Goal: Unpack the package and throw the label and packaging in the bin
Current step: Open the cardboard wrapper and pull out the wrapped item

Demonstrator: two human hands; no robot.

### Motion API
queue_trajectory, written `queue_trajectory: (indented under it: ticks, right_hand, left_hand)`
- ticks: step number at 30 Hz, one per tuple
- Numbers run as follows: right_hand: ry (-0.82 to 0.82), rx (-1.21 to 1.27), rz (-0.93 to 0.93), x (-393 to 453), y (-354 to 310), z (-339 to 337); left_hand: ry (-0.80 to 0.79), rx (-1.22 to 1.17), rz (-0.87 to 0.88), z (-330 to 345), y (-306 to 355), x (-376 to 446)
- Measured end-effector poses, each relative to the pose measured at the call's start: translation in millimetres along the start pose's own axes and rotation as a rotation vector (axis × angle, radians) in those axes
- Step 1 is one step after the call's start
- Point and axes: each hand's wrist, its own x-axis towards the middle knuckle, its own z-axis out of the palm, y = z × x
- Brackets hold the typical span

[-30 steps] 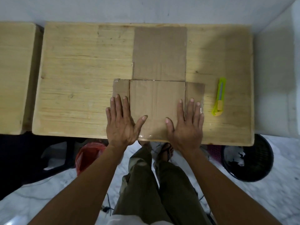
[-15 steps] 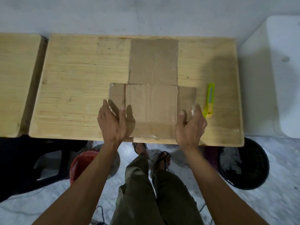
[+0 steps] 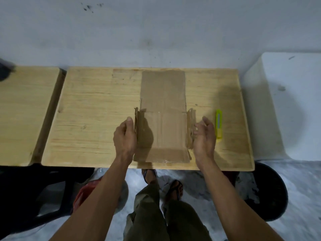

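From the head view, a flattened brown cardboard package (image 3: 163,119), matte and creased, lies at the middle of the pale, grainy wooden desk (image 3: 86,119), reaching from the far edge to the near edge. Its two narrow side flaps stand upright. The left hand (image 3: 124,136) presses the left flap with loosely curled fingers; the right hand (image 3: 204,136), relaxed and open, touches the right flap. A slim yellow-green utility knife (image 3: 219,125) lies just right of it. A round black bin (image 3: 271,192) sits on the floor under the desk's near right corner.
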Motion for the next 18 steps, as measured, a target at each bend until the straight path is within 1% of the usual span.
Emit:
queue_trajectory:
  ticks: [4,6,10,12,15,18]
  right_hand:
    - [-0.163,-0.058,-0.03,-9,3,15]
    - [-0.217,-0.147,-0.097,-12,8,20]
    - [-0.329,-0.427,-0.265,-12,23,28]
    - [-0.354,-0.572,-0.347,-13,32,31]
    - [-0.383,-0.856,-0.476,-14,49,34]
    - [-0.415,-1.002,-0.527,-17,57,35]
  left_hand:
    - [-0.109,0.144,0.137,13,1,-10]
    - [-0.186,0.207,0.26,19,-8,-12]
    - [-0.303,0.402,0.434,30,-33,-9]
    - [-0.359,0.511,0.496,34,-44,-7]
    - [-0.412,0.728,0.531,35,-49,-5]
    - [-0.426,0.893,0.57,35,-51,-4]
